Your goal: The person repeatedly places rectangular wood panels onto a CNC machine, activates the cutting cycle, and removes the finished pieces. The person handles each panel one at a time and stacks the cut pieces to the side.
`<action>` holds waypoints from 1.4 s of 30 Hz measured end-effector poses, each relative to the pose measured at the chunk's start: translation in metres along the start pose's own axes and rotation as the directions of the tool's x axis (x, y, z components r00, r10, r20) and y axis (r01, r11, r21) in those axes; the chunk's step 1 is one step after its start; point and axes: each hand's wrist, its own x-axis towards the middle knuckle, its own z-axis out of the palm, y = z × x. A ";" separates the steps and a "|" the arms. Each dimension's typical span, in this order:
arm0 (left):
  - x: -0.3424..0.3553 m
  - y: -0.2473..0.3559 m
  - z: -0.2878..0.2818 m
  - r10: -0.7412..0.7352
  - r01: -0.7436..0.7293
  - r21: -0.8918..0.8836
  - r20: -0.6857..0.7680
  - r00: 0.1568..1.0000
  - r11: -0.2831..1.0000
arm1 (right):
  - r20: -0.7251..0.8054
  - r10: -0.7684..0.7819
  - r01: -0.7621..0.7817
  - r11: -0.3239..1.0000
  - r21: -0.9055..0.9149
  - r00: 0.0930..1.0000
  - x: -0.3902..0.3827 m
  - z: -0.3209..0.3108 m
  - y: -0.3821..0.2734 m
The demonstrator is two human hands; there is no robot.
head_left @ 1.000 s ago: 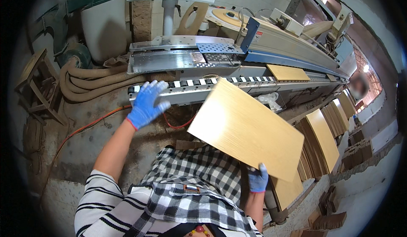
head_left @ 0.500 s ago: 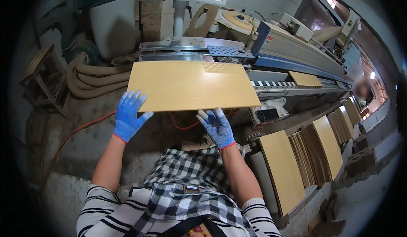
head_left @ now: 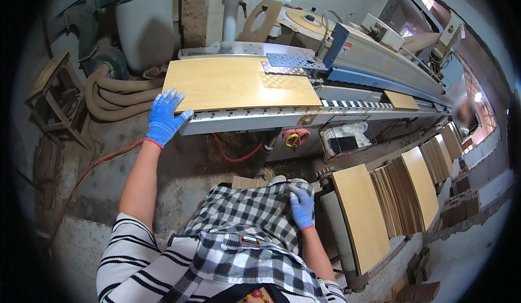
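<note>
Lying flat on the machine's feed bed (head_left: pixel 255 119), the wooden panel (head_left: pixel 239 83) looks placed, though feeding it along seems left. The left hand (head_left: pixel 164 117), arm outstretched, has spread, unclenched fingers at its near corner, probably touching. The right hand (head_left: pixel 302 207) rests loosely on the checked apron (head_left: pixel 249 221), grasping nothing, beside stacked panels (head_left: pixel 391 200).

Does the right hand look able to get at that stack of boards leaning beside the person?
Probably yes: the right hand rests on the checked apron, empty, with the nearest leaning board just beside it and nothing between.
</note>
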 end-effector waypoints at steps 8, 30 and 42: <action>-0.011 -0.013 -0.011 -0.044 0.043 0.095 0.011 0.999 0.995 | 0.030 -0.057 0.059 0.995 -0.081 0.998 -0.002 0.008 -0.001; -0.020 -0.038 -0.013 -0.136 0.133 -0.192 -0.003 0.991 0.972 | 0.002 -0.068 0.068 0.996 -0.057 0.998 -0.002 0.009 0.000; -0.001 -0.007 -0.017 -0.115 0.118 -0.090 0.040 0.993 0.989 | -0.005 -0.041 0.040 0.999 -0.017 0.999 -0.003 0.008 0.004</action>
